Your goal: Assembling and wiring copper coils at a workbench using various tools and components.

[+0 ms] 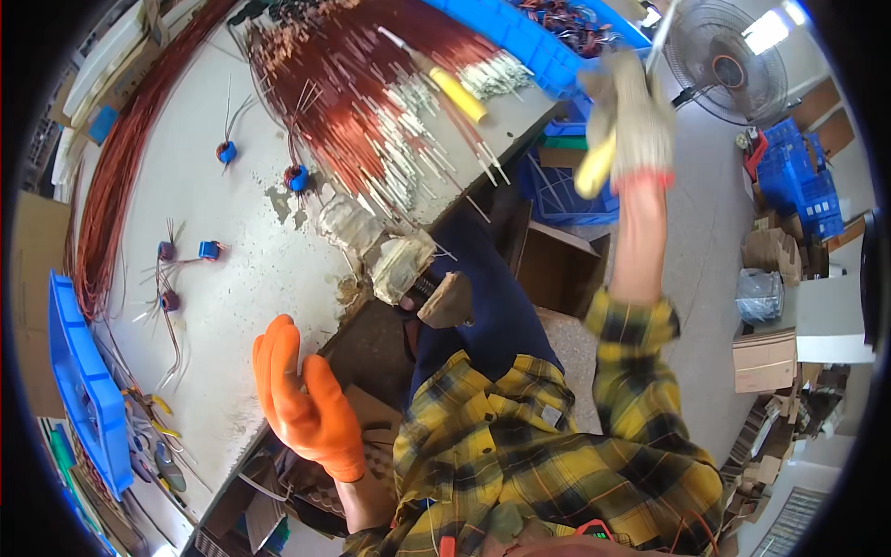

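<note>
My left hand, in an orange glove, hovers by the bench's near edge. Its fingers are stretched out and the thumb stands apart, with nothing plainly held. My right hand, in a pale knit glove with a red cuff, is raised at the right, closed around a yellow-handled tool. Motion blurs its head, so its kind is unclear. Between my hands, a vise-like clamp wrapped in pale, worn material sits at the bench edge. Close to it on the bench lies a blue wire-wound coil with long leads.
Bundles of red-brown wires with white ends cover the far bench; another yellow-handled tool lies on them. More small coils are at left, near a blue tray. Blue bins and a fan stand at far right.
</note>
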Action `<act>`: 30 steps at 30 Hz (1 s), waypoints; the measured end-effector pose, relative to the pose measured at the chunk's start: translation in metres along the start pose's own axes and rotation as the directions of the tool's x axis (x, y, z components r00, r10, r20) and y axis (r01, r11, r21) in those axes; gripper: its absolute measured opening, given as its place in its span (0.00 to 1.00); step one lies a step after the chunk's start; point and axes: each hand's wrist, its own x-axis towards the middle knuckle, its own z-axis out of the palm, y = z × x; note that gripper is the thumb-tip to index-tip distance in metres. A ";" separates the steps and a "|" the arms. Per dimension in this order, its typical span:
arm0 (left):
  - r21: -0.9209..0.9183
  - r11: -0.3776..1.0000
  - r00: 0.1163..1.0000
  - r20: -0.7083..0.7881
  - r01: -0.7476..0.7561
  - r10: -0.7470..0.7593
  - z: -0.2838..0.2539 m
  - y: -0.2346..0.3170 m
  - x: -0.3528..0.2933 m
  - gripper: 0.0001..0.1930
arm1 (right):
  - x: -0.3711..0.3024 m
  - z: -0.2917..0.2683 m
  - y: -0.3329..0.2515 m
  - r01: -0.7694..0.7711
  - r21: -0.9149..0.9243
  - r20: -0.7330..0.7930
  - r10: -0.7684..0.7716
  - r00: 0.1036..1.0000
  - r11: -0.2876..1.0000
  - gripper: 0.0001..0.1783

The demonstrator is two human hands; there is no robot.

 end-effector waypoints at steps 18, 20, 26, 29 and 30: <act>0.559 0.656 0.861 0.317 -0.508 0.397 -0.018 -0.061 0.147 0.20 | -0.218 -0.079 0.092 -0.146 -0.470 0.778 0.486 0.398 0.871 0.15; 0.505 0.713 0.869 0.364 -0.487 0.335 -0.012 -0.077 0.150 0.20 | -0.222 -0.060 0.078 -0.004 -0.444 0.847 0.422 0.323 0.896 0.17; 0.179 0.846 0.778 0.520 -0.503 0.352 0.003 -0.052 0.128 0.21 | -0.238 -0.042 0.087 0.023 -0.363 0.883 0.337 0.326 0.931 0.20; 0.099 0.840 0.756 0.501 -0.534 0.422 0.004 -0.034 0.100 0.23 | -0.246 -0.022 0.079 0.146 -0.366 0.798 0.230 0.557 0.919 0.19; 0.069 0.839 0.749 0.494 -0.540 0.441 0.005 -0.028 0.093 0.24 | -0.248 -0.012 0.077 0.140 -0.380 0.790 0.242 0.563 0.914 0.19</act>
